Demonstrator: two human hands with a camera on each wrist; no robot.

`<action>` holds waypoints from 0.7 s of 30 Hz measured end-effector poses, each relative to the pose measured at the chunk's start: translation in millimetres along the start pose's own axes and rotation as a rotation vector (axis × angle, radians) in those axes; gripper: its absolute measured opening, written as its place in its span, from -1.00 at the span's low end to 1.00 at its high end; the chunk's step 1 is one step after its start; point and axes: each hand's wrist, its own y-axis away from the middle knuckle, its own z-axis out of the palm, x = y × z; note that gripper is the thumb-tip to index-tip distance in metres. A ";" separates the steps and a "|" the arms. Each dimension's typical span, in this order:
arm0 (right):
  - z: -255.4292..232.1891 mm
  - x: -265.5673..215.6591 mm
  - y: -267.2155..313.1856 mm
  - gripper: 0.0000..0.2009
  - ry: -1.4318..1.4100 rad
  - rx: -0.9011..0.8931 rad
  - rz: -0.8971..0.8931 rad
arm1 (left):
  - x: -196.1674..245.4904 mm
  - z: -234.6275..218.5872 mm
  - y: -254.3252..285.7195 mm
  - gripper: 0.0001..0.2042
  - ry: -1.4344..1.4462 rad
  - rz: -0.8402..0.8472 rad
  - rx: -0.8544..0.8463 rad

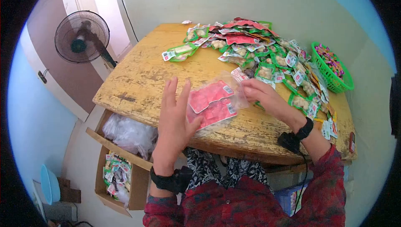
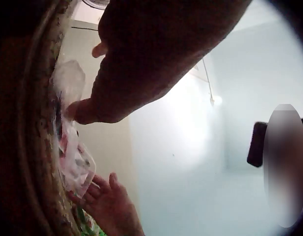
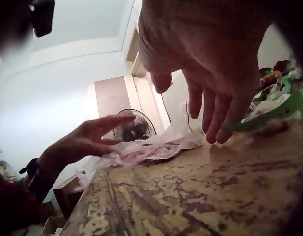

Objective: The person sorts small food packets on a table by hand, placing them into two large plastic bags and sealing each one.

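Observation:
Two red packets (image 1: pixel 214 113) with white borders and barcodes lie in a clear plastic bag (image 1: pixel 234 83) on the worn yellow table (image 1: pixel 138 66). My left hand (image 1: pixel 173 120) is at the bag's left side, fingers straight and spread upward, thumb over the edge of the lower packet. On the other side, my right hand (image 1: pixel 271 102) has its fingertips right at the bag's right end. In the right wrist view its fingers (image 3: pixel 216 110) point down nearly straight, with the thumb apart from them, beside the bag (image 3: pixel 156 150).
A large heap of green-edged and red food packets (image 1: pixel 265 70) covers the table's back right. Beside it stands a green basket (image 1: pixel 340 86) of wrapped sweets. An open drawer (image 1: pixel 121 147) holds plastic bags, above a cardboard box (image 1: pixel 140 181) of packets. A fan (image 1: pixel 82 37) stands left.

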 end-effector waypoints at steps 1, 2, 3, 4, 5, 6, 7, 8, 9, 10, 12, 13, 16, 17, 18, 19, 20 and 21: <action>-0.5 0.0 3.0 -0.70 0.104 0.012 -0.015 | 8.2 -2.9 -0.8 -0.24 -0.062 0.081 -0.006; -0.6 0.2 6.0 -0.71 0.208 0.025 -0.031 | 16.9 -6.1 -2.3 -0.32 -0.125 0.165 -0.012; 0.9 0.3 9.4 -0.73 0.233 0.013 -0.043 | 23.8 -6.1 -3.0 -0.39 -0.189 0.249 -0.019; 4.0 0.0 12.2 -0.75 0.257 -0.001 -0.057 | 31.5 -1.6 -3.1 -0.44 -0.164 0.284 -0.060; 6.9 -0.7 13.9 -0.76 0.281 -0.017 -0.073 | 40.4 3.9 -3.4 -0.49 -0.140 0.317 -0.098; 8.8 -2.4 14.7 -0.78 0.287 -0.001 -0.048 | 45.0 6.1 -3.5 -0.54 -0.118 0.349 -0.135; 10.1 -4.3 15.4 -0.80 0.295 0.014 -0.023 | 39.7 12.9 -1.8 -0.54 -0.174 0.320 -0.152; 10.3 -5.2 16.4 -0.82 0.303 0.030 0.002 | 31.7 16.5 2.6 -0.55 -0.191 0.263 -0.166; 8.5 -4.3 18.0 -0.82 0.341 0.077 -0.132 | 23.8 15.0 5.9 -0.55 -0.207 0.207 -0.181; 6.3 -2.0 20.9 -0.82 0.377 0.128 -0.263 | 17.9 13.5 6.5 -0.56 -0.223 0.154 -0.199; 5.7 -2.1 33.1 -0.82 0.355 0.161 -0.330 | 17.6 4.0 7.8 -0.56 -0.271 0.189 -0.176; 4.7 -12.2 42.4 -0.82 0.300 0.138 -0.273 | 19.5 0.3 9.2 -0.56 -0.296 0.200 -0.164; 6.3 -23.6 59.6 -0.81 0.178 0.089 -0.231 | 18.0 5.0 13.4 -0.57 -0.302 0.217 -0.155; 5.9 -23.2 64.3 -0.81 0.146 0.082 -0.233 | 20.1 6.3 14.8 -0.56 -0.294 0.189 -0.156; 3.7 -21.1 68.5 -0.81 0.170 0.049 -0.208 | 23.1 8.2 17.7 -0.56 -0.284 0.164 -0.158; 0.6 -18.7 73.4 -0.81 0.195 0.016 -0.182 | 25.7 9.7 20.5 -0.55 -0.271 0.138 -0.161; -2.5 -16.3 77.8 -0.81 0.220 -0.021 -0.156 | 27.4 10.4 23.2 -0.53 -0.217 0.130 -0.182; -5.8 -11.4 81.6 -0.81 0.264 -0.010 -0.189 | 28.8 10.4 25.8 -0.50 -0.164 0.120 -0.200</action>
